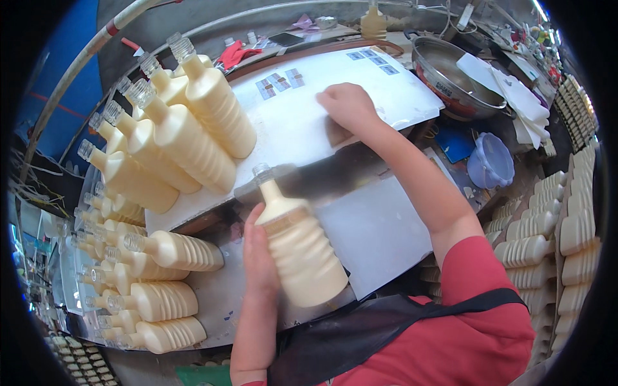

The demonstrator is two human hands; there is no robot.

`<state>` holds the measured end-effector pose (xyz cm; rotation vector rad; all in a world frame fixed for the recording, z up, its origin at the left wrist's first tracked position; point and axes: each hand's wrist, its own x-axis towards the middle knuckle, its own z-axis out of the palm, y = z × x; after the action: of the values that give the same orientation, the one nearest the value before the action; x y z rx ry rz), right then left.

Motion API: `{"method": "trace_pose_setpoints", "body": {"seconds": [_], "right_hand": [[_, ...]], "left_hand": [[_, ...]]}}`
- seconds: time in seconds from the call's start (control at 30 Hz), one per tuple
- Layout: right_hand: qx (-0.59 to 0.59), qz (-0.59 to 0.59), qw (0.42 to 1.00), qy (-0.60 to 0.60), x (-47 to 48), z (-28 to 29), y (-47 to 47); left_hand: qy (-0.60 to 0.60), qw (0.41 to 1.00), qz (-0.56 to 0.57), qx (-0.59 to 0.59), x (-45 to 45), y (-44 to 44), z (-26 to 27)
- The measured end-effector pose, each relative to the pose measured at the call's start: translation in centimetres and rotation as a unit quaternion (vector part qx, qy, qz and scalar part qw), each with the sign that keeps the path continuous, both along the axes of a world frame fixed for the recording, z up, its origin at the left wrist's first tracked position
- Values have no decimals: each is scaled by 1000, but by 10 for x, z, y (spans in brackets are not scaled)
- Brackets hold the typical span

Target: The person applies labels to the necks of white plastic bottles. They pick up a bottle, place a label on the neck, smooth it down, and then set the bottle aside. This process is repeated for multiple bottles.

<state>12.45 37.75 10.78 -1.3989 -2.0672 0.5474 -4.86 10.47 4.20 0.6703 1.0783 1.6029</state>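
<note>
My left hand point(260, 255) grips a cream-coated glass bottle point(306, 255) by its side, tilted in front of my apron. The bottle has a clear threaded neck, a ribbed body and a brownish band below its shoulder. Above a glossy white board point(299, 125), my right hand point(350, 106) is raised with curled fingers. It is blurred, and I cannot see whether anything is between the fingers. On the board lie three small printed decals point(280, 83) and, farther right, a group of several more decals point(376, 61).
Several cream bottles point(193, 144) stand on the board's left end, with more bottles point(166, 294) below them. A metal pan point(434, 67) sits at the back right, near a lilac bucket point(490, 161). Stacked bottles point(526, 246) fill the right. A grey sheet point(381, 231) lies beside the held bottle.
</note>
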Motion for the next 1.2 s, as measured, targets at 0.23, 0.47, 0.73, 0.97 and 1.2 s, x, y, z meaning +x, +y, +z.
{"method": "trace_pose_setpoints", "body": {"seconds": [0.23, 0.47, 0.73, 0.97, 1.2], "right_hand": [[92, 58, 955, -275, -57, -27, 83], [64, 61, 913, -399, -16, -2, 29], [129, 38, 948, -289, 48, -14, -90], [406, 90, 882, -222, 85, -62, -65], [46, 187, 980, 42, 65, -7, -142]], "left_hand": [[46, 999, -25, -5, -7, -3, -10], [30, 999, -11, -11, -3, -3, -7], [58, 998, 30, -22, 3, -2, 5], [129, 988, 87, -18, 4, -27, -10], [358, 933, 26, -16, 29, -103, -40]]}}
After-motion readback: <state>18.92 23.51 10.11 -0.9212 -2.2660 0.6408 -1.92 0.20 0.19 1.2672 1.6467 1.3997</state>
